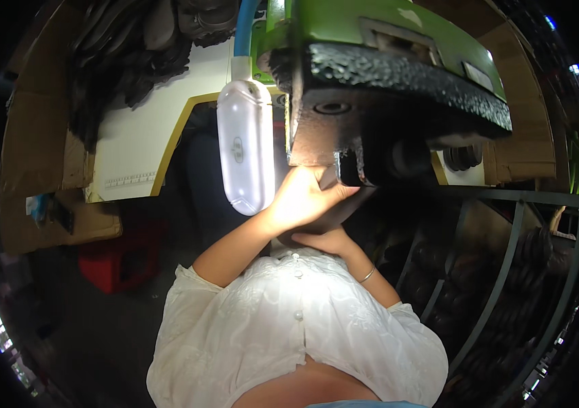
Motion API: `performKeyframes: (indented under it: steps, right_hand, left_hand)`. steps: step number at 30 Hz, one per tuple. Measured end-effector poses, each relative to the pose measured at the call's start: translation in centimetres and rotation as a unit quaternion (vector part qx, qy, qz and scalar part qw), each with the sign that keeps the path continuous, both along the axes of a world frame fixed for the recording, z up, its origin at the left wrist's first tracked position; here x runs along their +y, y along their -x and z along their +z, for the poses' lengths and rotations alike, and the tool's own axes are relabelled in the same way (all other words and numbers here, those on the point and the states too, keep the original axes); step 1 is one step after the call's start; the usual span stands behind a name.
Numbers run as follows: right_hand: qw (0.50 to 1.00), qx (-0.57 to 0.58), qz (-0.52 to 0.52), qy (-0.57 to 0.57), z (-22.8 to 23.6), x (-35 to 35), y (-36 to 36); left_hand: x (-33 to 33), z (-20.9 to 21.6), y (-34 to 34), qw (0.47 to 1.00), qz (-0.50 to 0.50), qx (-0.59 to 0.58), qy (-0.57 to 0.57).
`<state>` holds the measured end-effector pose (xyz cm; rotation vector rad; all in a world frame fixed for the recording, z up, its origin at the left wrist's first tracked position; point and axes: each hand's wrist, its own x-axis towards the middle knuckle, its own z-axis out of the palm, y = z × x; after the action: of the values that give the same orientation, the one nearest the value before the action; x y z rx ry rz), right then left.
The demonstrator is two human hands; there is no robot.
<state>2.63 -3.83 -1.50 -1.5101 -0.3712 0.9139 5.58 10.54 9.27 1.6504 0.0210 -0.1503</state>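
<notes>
Both of my hands are close together under the head of a green machine (pixel 439 41), at its black lower part. My left hand (pixel 306 197), brightly lit, reaches up to the machine with its thumb pointing right; its fingertips are hidden behind the machine. It closes on a smooth dark piece (pixel 334 216), partly in shadow, whose kind I cannot make out. Lower down, close to my body, my right hand (pixel 327 241) grips the same piece from below, its fingers partly covered by it. An oblong white lamp (pixel 246 149) hangs just left of my left wrist.
The white worktable (pixel 147 146) has a yellow edge and a curved cutout. Dark, shoe-like pieces (pixel 126 51) lie heaped at the far left, beside cardboard (pixel 41 102). A red stool (pixel 116 262) stands low on the left. On the right, a metal rack (pixel 507 251) holds dark pieces.
</notes>
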Motion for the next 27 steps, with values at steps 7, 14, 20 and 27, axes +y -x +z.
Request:
performKeyframes:
  steps: [7, 14, 20, 27]
  right_hand:
    - [0.999, -0.035, 0.017, -0.029, 1.1, 1.5, 1.0]
    - [0.997, -0.038, 0.048, 0.041, 0.4, -1.4, 0.8]
    - [0.996, -0.092, -0.018, 0.014, 3.4, -6.9, -2.7]
    - [0.901, -0.116, -0.357, -0.215, 5.6, -11.4, -7.0]
  left_hand:
    - [2.0, -1.5, 0.8, 0.962, 0.047, -0.113, -0.243]
    - [2.6, -0.4, 3.0, 0.994, 0.08, -0.031, 0.069]
    - [3.2, -3.9, 3.8, 0.992, 0.074, -0.021, 0.098]
    - [2.6, -5.3, 4.2, 0.992, 0.088, -0.029, 0.083]
